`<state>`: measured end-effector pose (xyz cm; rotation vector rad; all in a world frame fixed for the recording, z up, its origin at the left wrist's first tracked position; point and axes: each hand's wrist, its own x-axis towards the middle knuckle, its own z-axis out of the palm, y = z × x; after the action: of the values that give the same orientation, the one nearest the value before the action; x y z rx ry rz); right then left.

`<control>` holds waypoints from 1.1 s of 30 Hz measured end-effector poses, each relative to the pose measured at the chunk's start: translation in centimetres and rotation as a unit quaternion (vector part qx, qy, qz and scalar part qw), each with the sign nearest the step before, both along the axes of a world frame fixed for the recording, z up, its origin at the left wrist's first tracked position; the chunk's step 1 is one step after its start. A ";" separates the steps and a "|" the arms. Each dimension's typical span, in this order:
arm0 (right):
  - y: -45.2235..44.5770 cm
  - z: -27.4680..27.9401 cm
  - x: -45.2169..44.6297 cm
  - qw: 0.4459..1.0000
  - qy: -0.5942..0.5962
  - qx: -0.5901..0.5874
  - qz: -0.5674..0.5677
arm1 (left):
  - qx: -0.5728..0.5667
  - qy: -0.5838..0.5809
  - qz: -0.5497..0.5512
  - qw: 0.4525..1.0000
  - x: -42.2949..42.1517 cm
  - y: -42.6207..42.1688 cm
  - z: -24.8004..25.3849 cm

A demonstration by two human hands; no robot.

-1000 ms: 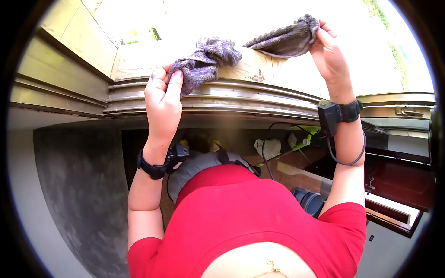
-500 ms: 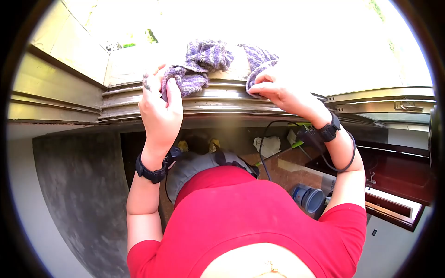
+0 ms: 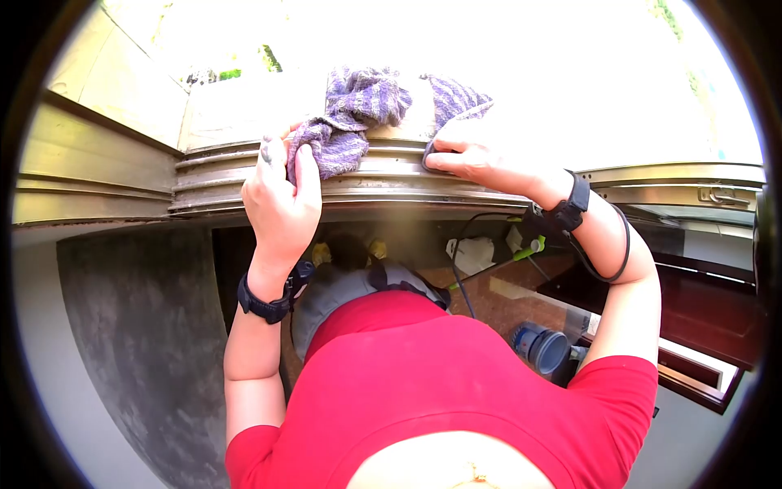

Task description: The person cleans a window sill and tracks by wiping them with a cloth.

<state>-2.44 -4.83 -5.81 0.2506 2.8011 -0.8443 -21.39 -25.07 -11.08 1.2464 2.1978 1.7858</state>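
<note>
A purple-and-grey striped cloth (image 3: 346, 122) lies bunched over the window track (image 3: 391, 167) and the pale sill beyond. My left hand (image 3: 281, 196) pinches its near left edge between thumb and fingers. Farther right, another stretch of striped cloth (image 3: 456, 99) sits under my right hand (image 3: 476, 159), whose fingers are together and press its edge onto the metal rails. Whether both parts belong to one cloth I cannot tell. My right fingertips are partly hidden by the hand itself.
Metal window frames stand at left (image 3: 98, 179) and right (image 3: 676, 175), the right one with a latch (image 3: 721, 196). Below are a blue bucket (image 3: 542, 349), a white object (image 3: 472, 254), a green-ended stick (image 3: 529, 248) and dark red furniture (image 3: 709, 314). Outside is overexposed.
My right hand has shifted slightly left and flattened, bringing the cloth's edge left along the track. My left hand keeps its hold, with the cloth there drawn slightly nearer.
</note>
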 end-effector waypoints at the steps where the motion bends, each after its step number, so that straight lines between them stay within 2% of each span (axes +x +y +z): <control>1: -0.1 0.5 -0.5 0.992 0.027 0.090 0.080 | -0.003 0.026 0.007 1.000 0.1 0.1 0.0; 2: -0.3 0.8 -1.1 0.970 0.055 0.178 0.159 | -0.006 0.053 0.014 0.998 0.1 0.1 0.0; 3: -0.3 0.2 -1.3 0.965 0.094 0.176 0.169 | -0.007 0.053 0.016 0.998 0.2 0.2 0.1; 7: -0.7 1.2 -2.8 0.965 0.065 0.178 0.180 | -0.014 0.079 0.027 0.996 0.2 0.0 0.3; 9: -0.5 0.2 -2.7 0.994 0.005 0.076 0.080 | -0.016 0.076 0.022 0.997 0.1 0.0 0.2; 10: -0.4 0.2 -3.0 0.994 0.004 0.076 0.082 | -0.016 0.075 0.023 0.997 0.0 0.0 0.1; 11: -0.1 0.2 -3.4 0.966 0.086 0.162 0.184 | -0.010 0.087 0.025 0.996 0.0 0.0 0.0; 12: 0.0 0.3 -3.7 0.913 0.167 0.244 0.281 | -0.005 0.100 0.026 0.995 0.0 0.0 0.0; 13: -0.3 0.3 -3.9 0.913 0.167 0.243 0.283 | -0.006 0.099 0.028 0.995 0.0 0.0 0.0; 15: -1.1 0.2 -4.4 0.879 0.177 0.323 0.304 | -0.002 0.098 0.016 0.995 0.0 0.1 0.2; 22: -1.4 0.5 -5.3 0.873 0.128 0.335 0.331 | -0.007 0.107 0.025 0.994 0.1 0.0 0.1; 24: -0.7 1.1 -5.5 0.868 0.037 0.315 0.382 | -0.013 0.116 0.030 0.993 0.3 0.0 0.4; 26: -0.3 1.3 -5.9 0.854 0.048 0.329 0.401 | -0.020 0.114 0.036 0.993 0.3 -0.1 0.2; 28: 1.0 1.2 -5.4 0.918 0.042 0.201 0.338 | -0.032 0.127 0.043 0.990 0.1 -0.2 0.2; 29: 1.8 1.6 -4.3 0.961 0.064 0.129 0.236 | -0.021 0.137 0.043 0.989 0.0 -0.2 0.1; 30: 4.8 0.2 -2.7 0.990 0.067 -0.005 0.122 | -0.017 0.137 0.046 0.989 0.0 -0.3 0.2; 31: 5.3 4.7 -2.3 0.961 -0.111 -0.159 -0.198 | -0.023 0.130 0.043 0.990 0.0 -0.4 0.2; 33: 13.1 4.9 1.7 0.919 0.165 -0.206 -0.294 | -0.030 0.116 0.039 0.992 -0.1 -0.4 0.1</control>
<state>-0.71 8.23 -0.95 0.9897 2.7594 -1.7238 -21.47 -25.46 -10.95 1.4410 2.4348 1.6614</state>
